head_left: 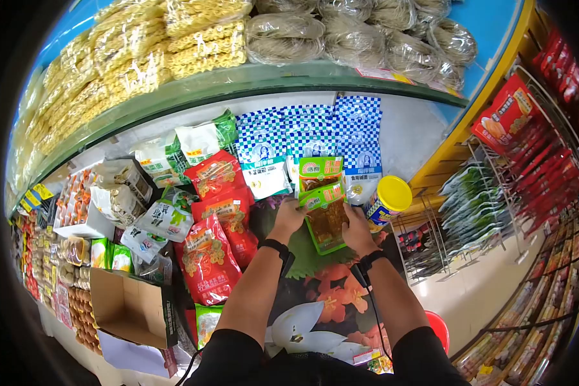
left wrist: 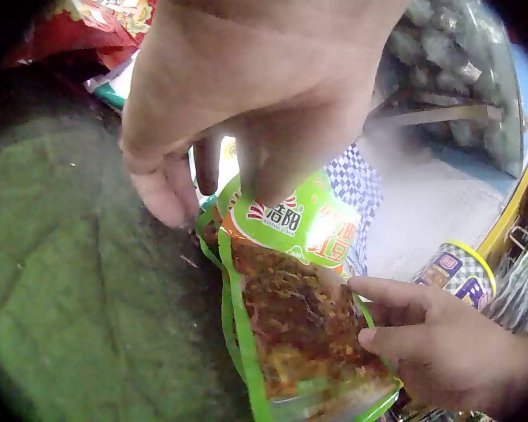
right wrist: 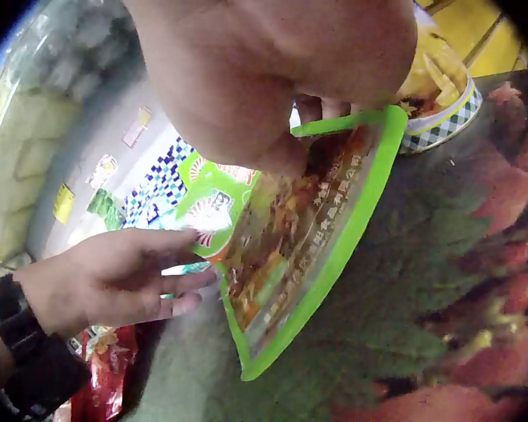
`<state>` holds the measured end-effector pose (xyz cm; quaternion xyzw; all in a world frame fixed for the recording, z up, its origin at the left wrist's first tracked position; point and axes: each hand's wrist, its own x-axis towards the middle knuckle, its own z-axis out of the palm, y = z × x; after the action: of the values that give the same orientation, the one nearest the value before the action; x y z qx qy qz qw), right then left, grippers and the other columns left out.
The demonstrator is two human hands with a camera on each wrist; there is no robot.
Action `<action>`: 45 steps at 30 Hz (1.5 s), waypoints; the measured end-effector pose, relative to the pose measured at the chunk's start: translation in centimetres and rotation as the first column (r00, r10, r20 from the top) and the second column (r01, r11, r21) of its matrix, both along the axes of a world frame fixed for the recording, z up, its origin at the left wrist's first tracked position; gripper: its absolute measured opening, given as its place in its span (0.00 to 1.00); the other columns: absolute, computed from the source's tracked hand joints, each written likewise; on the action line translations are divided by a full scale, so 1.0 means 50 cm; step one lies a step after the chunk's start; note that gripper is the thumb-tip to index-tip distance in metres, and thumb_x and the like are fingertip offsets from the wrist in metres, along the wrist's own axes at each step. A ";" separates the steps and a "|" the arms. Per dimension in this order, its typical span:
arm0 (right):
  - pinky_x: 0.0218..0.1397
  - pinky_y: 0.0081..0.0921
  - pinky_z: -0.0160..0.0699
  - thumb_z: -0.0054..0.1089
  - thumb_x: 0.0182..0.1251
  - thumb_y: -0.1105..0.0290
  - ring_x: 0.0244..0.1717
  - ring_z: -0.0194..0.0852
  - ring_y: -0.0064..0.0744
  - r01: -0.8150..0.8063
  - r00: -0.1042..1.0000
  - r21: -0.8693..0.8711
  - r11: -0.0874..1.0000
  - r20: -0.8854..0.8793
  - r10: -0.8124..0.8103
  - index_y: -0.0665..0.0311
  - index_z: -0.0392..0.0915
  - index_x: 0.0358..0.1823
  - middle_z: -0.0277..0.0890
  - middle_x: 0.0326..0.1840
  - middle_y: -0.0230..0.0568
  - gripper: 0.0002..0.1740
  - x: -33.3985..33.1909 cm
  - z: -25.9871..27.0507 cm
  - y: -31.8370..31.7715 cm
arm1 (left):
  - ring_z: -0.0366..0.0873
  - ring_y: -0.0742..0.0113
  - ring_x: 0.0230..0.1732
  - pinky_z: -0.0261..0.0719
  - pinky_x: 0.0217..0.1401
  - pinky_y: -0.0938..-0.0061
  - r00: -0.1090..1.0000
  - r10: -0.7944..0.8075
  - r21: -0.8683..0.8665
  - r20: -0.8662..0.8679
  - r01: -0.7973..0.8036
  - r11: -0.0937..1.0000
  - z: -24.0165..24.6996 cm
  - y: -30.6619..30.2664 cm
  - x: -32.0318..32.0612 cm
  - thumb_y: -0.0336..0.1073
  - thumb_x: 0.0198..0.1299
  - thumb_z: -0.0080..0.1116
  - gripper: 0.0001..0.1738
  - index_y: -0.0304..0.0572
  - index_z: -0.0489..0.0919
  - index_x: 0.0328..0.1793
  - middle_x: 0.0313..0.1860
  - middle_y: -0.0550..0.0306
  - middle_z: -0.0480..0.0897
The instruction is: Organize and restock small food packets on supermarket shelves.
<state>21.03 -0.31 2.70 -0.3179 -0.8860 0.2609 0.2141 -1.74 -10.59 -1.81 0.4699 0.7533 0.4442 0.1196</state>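
A green-edged food pouch (head_left: pixel 327 222) with a clear window onto brown, oily-looking contents lies tilted between both hands. My left hand (head_left: pixel 288 219) holds its upper left corner, fingers bent at the edge. On the opposite side, my right hand (head_left: pixel 357 226) grips the right edge, thumb over the front. A second green pouch (head_left: pixel 315 168) of the same look lies just beyond, partly covered by the first. Blue-and-white checked bags (head_left: pixel 264 138) stand behind them. Right of the pouches is a tin with a yellow lid (head_left: pixel 394 194), close to my right hand.
Red packets (head_left: pixel 209 264) are piled left of my left arm, near an open cardboard box (head_left: pixel 132 302). A glass shelf (head_left: pixel 289 77) with bagged noodles runs across the back. Hanging racks of packets (head_left: pixel 476 186) are at the right. The tabletop has a flower print (head_left: pixel 334 293).
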 end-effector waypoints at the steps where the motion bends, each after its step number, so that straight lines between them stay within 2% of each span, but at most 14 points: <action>1: 0.70 0.46 0.69 0.59 0.59 0.82 0.66 0.67 0.65 0.006 1.000 0.062 0.998 -0.020 -0.004 0.71 0.66 0.73 0.68 0.64 0.63 0.36 -0.008 -0.012 0.007 | 0.83 0.40 0.43 0.79 0.46 0.53 0.999 0.009 0.076 -0.054 -0.005 0.997 -0.009 0.007 -0.004 0.40 0.62 0.66 0.14 0.33 0.86 0.42 0.40 0.39 0.86; 2: 0.68 0.46 0.70 0.59 0.60 0.82 0.64 0.68 0.65 0.011 0.999 0.126 0.992 -0.041 -0.006 0.71 0.66 0.73 0.68 0.63 0.63 0.36 -0.018 -0.023 0.013 | 0.82 0.39 0.45 0.79 0.47 0.53 0.994 0.025 0.154 -0.108 -0.008 0.988 -0.017 0.012 -0.009 0.39 0.61 0.66 0.14 0.34 0.86 0.44 0.42 0.39 0.86; 3: 0.67 0.46 0.71 0.58 0.60 0.82 0.63 0.68 0.65 0.018 0.998 0.189 0.982 -0.063 -0.006 0.72 0.65 0.72 0.69 0.61 0.64 0.35 -0.025 -0.035 0.018 | 0.82 0.39 0.46 0.79 0.48 0.53 0.997 0.032 0.131 -0.073 -0.023 0.991 -0.013 0.015 -0.010 0.39 0.61 0.66 0.13 0.34 0.86 0.44 0.43 0.39 0.85; 5: 0.69 0.47 0.70 0.58 0.59 0.82 0.65 0.66 0.66 0.042 0.999 0.116 0.992 -0.026 -0.040 0.72 0.63 0.73 0.67 0.63 0.64 0.37 -0.032 -0.031 0.012 | 0.81 0.39 0.49 0.79 0.50 0.52 0.999 0.051 0.087 -0.004 -0.050 0.995 0.017 0.017 -0.003 0.37 0.61 0.66 0.12 0.35 0.86 0.44 0.46 0.39 0.85; 9: 0.73 0.49 0.66 0.59 0.58 0.82 0.71 0.61 0.67 0.064 0.998 0.076 0.995 -0.006 -0.063 0.68 0.60 0.77 0.61 0.70 0.64 0.41 -0.035 -0.031 -0.013 | 0.82 0.39 0.49 0.79 0.51 0.53 0.995 0.084 0.052 -0.061 -0.081 0.995 0.051 0.012 0.002 0.35 0.61 0.66 0.11 0.34 0.86 0.44 0.46 0.39 0.85; 12: 0.76 0.52 0.62 0.62 0.57 0.80 0.76 0.54 0.66 -0.006 1.000 0.250 0.968 0.025 0.000 0.56 0.60 0.79 0.55 0.77 0.59 0.45 -0.026 -0.011 -0.048 | 0.82 0.40 0.48 0.80 0.50 0.53 0.991 0.108 0.052 -0.075 -0.104 0.993 0.067 0.006 0.012 0.35 0.60 0.66 0.11 0.34 0.86 0.44 0.46 0.40 0.85; 15: 0.79 0.56 0.58 0.67 0.57 0.75 0.80 0.49 0.65 -0.140 0.988 0.264 0.954 0.097 0.118 0.44 0.61 0.80 0.52 0.81 0.53 0.47 -0.021 0.011 -0.083 | 0.83 0.43 0.47 0.82 0.50 0.56 0.984 0.141 0.033 -0.112 -0.138 0.990 0.076 -0.001 0.027 0.35 0.59 0.66 0.12 0.36 0.87 0.46 0.48 0.43 0.86; 16: 0.80 0.62 0.53 0.68 0.60 0.67 0.83 0.44 0.64 -0.157 0.979 0.213 0.964 0.158 0.125 0.39 0.62 0.79 0.49 0.84 0.48 0.44 -0.021 0.014 -0.094 | 0.84 0.44 0.47 0.82 0.51 0.57 0.987 0.131 0.021 -0.097 -0.130 0.991 0.080 -0.001 0.028 0.34 0.59 0.66 0.12 0.37 0.87 0.47 0.49 0.44 0.86; 20: 0.79 0.69 0.50 0.65 0.64 0.61 0.84 0.42 0.63 -0.156 0.971 0.241 0.958 0.216 0.104 0.41 0.63 0.78 0.49 0.85 0.48 0.39 -0.014 -0.014 -0.101 | 0.85 0.50 0.44 0.83 0.50 0.62 0.993 0.114 -0.041 0.026 -0.113 0.993 0.123 -0.004 0.034 0.35 0.57 0.68 0.18 0.40 0.88 0.53 0.52 0.46 0.86; 26: 0.78 0.72 0.50 0.61 0.67 0.58 0.85 0.41 0.61 -0.153 0.953 0.266 0.952 0.294 0.071 0.43 0.65 0.77 0.49 0.85 0.44 0.36 0.010 -0.007 -0.126 | 0.85 0.53 0.41 0.83 0.47 0.64 0.999 0.039 0.015 0.027 -0.039 0.999 0.108 -0.002 0.013 0.37 0.57 0.68 0.22 0.43 0.87 0.59 0.53 0.46 0.85; 29: 0.78 0.72 0.51 0.59 0.68 0.57 0.85 0.41 0.60 -0.167 0.948 0.286 0.944 0.311 0.073 0.43 0.65 0.77 0.49 0.85 0.43 0.35 0.018 -0.013 -0.131 | 0.86 0.53 0.42 0.83 0.47 0.65 1.000 0.029 0.050 0.003 -0.030 0.998 0.129 -0.007 0.019 0.36 0.59 0.67 0.18 0.42 0.88 0.55 0.50 0.46 0.86; 35: 0.77 0.72 0.52 0.60 0.65 0.60 0.84 0.42 0.60 -0.156 0.957 0.274 0.949 0.281 0.076 0.44 0.64 0.78 0.49 0.85 0.43 0.37 0.017 -0.008 -0.133 | 0.87 0.59 0.39 0.83 0.46 0.71 0.976 0.107 0.099 0.190 -0.127 0.987 0.126 0.017 0.029 0.27 0.61 0.66 0.10 0.36 0.89 0.48 0.40 0.49 0.88; 43: 0.75 0.70 0.58 0.63 0.62 0.61 0.82 0.45 0.61 -0.119 0.969 0.263 0.957 0.241 0.054 0.43 0.63 0.78 0.49 0.84 0.42 0.40 -0.062 -0.001 -0.077 | 0.87 0.60 0.37 0.83 0.44 0.70 0.991 0.133 0.229 0.009 -0.132 0.964 0.183 0.059 -0.009 0.23 0.60 0.65 0.08 0.36 0.89 0.44 0.39 0.49 0.88; 45: 0.76 0.70 0.57 0.62 0.62 0.61 0.83 0.43 0.61 -0.107 0.963 0.251 0.962 0.269 0.037 0.41 0.61 0.79 0.45 0.86 0.40 0.41 -0.076 -0.004 -0.066 | 0.87 0.59 0.37 0.83 0.43 0.70 0.991 0.129 0.242 -0.038 -0.117 0.963 0.189 0.070 -0.026 0.23 0.60 0.65 0.08 0.36 0.89 0.44 0.39 0.49 0.87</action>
<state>17.22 -3.63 2.52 -0.2853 -0.9444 0.1042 0.1260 -3.04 -7.10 7.63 0.4449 0.7249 0.5257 0.0142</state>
